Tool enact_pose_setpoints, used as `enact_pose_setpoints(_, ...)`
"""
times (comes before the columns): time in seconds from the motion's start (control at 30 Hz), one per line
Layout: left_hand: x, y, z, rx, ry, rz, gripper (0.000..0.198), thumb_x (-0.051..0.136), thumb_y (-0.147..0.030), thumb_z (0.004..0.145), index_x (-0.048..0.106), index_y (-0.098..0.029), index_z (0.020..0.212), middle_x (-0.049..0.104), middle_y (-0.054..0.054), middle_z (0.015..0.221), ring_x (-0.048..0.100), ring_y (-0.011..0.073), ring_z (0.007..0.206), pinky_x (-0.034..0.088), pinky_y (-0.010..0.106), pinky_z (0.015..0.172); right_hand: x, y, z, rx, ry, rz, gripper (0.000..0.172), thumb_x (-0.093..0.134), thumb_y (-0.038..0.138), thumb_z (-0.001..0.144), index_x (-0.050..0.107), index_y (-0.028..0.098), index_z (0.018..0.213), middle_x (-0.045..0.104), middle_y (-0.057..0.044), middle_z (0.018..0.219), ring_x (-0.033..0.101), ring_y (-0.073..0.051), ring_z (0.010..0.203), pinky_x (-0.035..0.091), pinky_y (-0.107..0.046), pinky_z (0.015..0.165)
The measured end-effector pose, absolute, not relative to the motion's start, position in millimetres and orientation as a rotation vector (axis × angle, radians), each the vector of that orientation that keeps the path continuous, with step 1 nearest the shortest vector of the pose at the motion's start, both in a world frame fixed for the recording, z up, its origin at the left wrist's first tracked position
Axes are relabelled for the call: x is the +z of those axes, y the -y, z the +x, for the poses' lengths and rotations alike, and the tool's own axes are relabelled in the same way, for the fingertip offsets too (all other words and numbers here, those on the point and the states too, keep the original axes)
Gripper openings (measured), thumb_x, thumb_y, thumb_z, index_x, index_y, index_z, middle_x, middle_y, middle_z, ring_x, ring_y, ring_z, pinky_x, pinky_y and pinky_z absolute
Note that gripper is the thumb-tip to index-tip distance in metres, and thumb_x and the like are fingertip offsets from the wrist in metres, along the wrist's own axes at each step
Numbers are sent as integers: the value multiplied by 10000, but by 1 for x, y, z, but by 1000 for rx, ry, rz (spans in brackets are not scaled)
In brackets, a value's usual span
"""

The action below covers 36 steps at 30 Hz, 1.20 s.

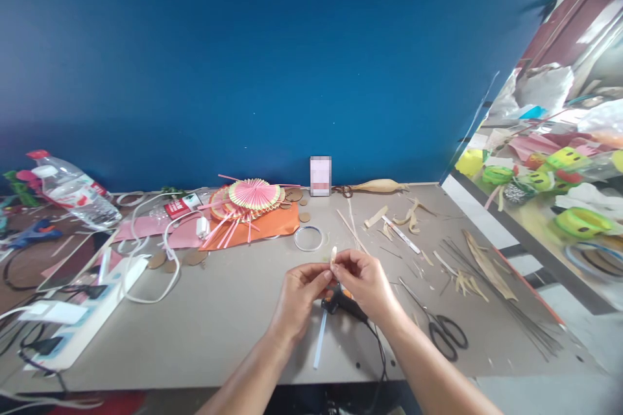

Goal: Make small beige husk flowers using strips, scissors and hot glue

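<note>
In front of me my left hand [305, 288] and my right hand [366, 282] meet with fingertips pinched together. Between them a small pale strip [333, 254] stands up, held by both; its lower part is hidden by my fingers. Just under the hands a black hot glue gun [343, 303] lies on the table, partly covered by my right hand. A translucent bluish glue stick [320, 340] sticks out of it toward me. Right of my right forearm are black-handled scissors [440, 327]. A clear ring [308, 238] lies beyond my left hand.
Dried husk pieces [488, 266], thin wires [506, 301] and a white marker [402, 235] lie at the right. Folded paper fans [256, 198] rest on orange paper [280, 224] at the back. A power strip [92, 324] with cables and plastic bottles [78, 191] occupies the left.
</note>
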<state>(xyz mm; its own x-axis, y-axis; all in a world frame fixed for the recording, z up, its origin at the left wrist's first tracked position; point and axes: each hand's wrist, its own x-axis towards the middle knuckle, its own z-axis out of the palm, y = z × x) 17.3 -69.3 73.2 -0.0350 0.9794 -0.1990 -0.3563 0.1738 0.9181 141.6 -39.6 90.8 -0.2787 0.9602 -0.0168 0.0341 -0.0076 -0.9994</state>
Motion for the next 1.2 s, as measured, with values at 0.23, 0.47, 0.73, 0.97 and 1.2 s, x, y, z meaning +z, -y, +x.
enact_pose_setpoints(0.23,75,66,18,1253,-1118,801,175,703,-281,633,687,-122,704,632,33,625,553,98,588,462,196,543,89,34,147,1565,1429,-1012,132,584,258,698,583,140,758,589,5,617,563,-125,590,447,-251,578)
enact_pose_setpoints(0.47,73,65,18,1285,-1150,795,170,699,-290,636,680,-135,704,641,25,631,565,92,580,452,177,528,86,35,152,1604,1472,-952,199,605,263,705,586,146,865,521,37,611,535,-103,571,405,-219,526)
enact_pose_setpoints(0.73,73,65,18,1293,-1179,769,181,702,-287,621,656,-126,689,619,11,591,568,101,576,460,184,523,81,35,148,1490,1438,-1056,84,580,220,682,528,162,713,556,27,602,526,-96,555,405,-208,533)
enact_pose_setpoints(0.97,68,66,5,1292,-1277,752,253,697,-332,621,648,-130,765,678,59,761,594,124,665,478,200,572,63,27,178,1120,1920,-1388,164,453,206,741,609,167,710,597,16,617,519,-96,547,376,-181,515)
enact_pose_setpoints(1.2,66,65,-7,1339,-1319,724,310,725,-340,576,649,-108,767,676,76,751,598,136,636,489,221,559,46,-20,259,608,1766,-1850,217,454,225,706,655,185,780,657,-39,740,555,-150,652,354,-221,580)
